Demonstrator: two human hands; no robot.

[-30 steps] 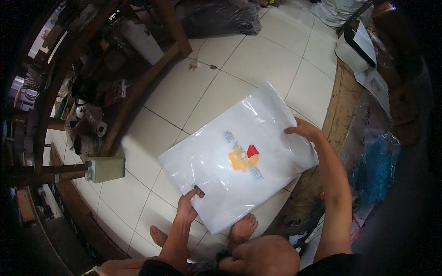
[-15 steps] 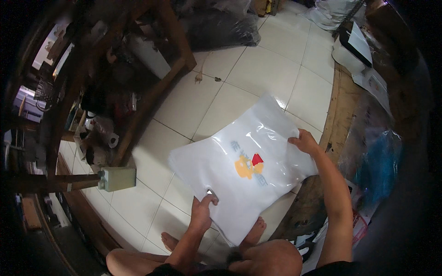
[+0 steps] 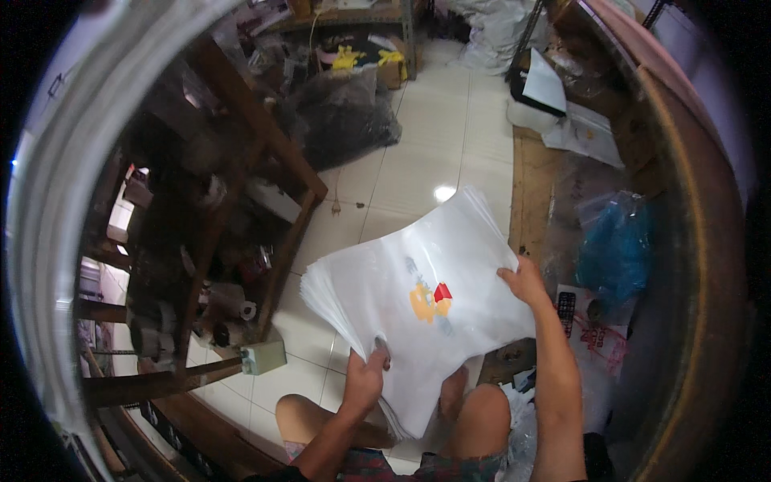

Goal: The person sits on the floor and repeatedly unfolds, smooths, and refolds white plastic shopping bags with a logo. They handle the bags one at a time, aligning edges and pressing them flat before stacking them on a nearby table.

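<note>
A stack of white plastic bags (image 3: 475, 259), printed with an orange, red and grey picture, spans the space above my knees. My left hand (image 3: 365, 381) is closed on the near left edge, its thumb on top by the cut-out handle hole. At the right edge my right hand (image 3: 524, 283) grips the stack, thumb on top and the other fingers out of sight underneath. Many thin layers show fanned along the left and far edges. The stack bows between my hands and hangs down towards my legs.
On the left stands a dark wooden rack (image 3: 309, 205) with a pale green box (image 3: 263, 358) by its foot. Dark plastic sacks (image 3: 345, 116) lie beyond. To the right, a wooden board (image 3: 532, 181) bears a blue plastic bag (image 3: 617, 245) and a remote control (image 3: 566, 309).
My view has tilted up, bringing more of the far floor and shelf into sight. The stack's left edge has lifted and its layers fan out more. Both hands keep their hold.
</note>
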